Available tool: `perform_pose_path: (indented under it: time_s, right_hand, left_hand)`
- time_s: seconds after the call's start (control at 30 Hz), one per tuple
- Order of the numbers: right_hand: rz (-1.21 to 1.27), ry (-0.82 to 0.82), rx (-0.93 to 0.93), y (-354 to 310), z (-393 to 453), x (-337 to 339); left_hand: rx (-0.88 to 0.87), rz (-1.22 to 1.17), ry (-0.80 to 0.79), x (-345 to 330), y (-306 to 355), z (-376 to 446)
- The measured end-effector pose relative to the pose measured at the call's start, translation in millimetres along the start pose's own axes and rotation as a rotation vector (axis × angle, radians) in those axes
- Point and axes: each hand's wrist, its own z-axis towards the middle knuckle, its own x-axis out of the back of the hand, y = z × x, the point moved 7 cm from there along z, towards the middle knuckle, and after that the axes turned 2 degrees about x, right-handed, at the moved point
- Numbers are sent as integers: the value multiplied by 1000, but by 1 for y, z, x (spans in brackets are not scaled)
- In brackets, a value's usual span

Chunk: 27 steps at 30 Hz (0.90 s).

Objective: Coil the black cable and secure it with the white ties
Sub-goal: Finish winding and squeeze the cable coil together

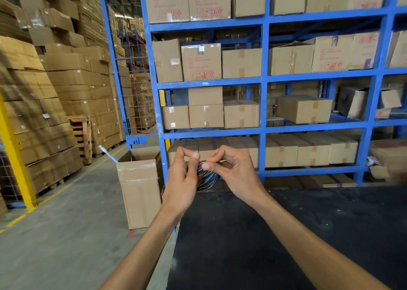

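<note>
A coiled black cable (208, 178) hangs between my two hands, held up above the far edge of the dark table (286, 234). My left hand (182, 179) grips the coil from the left side, its thumb and fingers curled around it. From the right, my right hand (231, 173) pinches at the top of the coil with thumb and forefinger. Thin pale lines run across the coil; I cannot tell whether they are white ties. Most of the coil is hidden behind my fingers.
A blue shelf rack (264, 80) full of cardboard boxes stands just beyond the table. An open tall cardboard box (141, 188) stands on the floor to the left of the table. Stacked cartons on pallets (55, 104) and a yellow post (15, 153) line the left aisle.
</note>
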Motion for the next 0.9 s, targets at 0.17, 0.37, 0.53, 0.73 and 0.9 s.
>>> perform_pose_path:
  time_s: [0.17, 0.37, 0.53, 0.73, 0.9]
  right_hand:
    - [95, -15, -16, 1, -1, -3]
    - [98, 91, -45, 10, -9, 2]
    - [156, 172, -152, 25, -22, 16]
    - [185, 264, -181, 32, -37, 38]
    - [208, 299, -220, 37, -49, 56]
  left_hand:
    - [-138, 97, 144, 1, 12, -1]
    - [-193, 164, 181, -1, 13, -2]
    - [-180, 122, -113, -22, 4, -14]
    - [-203, 161, -202, -39, 6, -22]
    - [-99, -85, -108, -59, 2, -27]
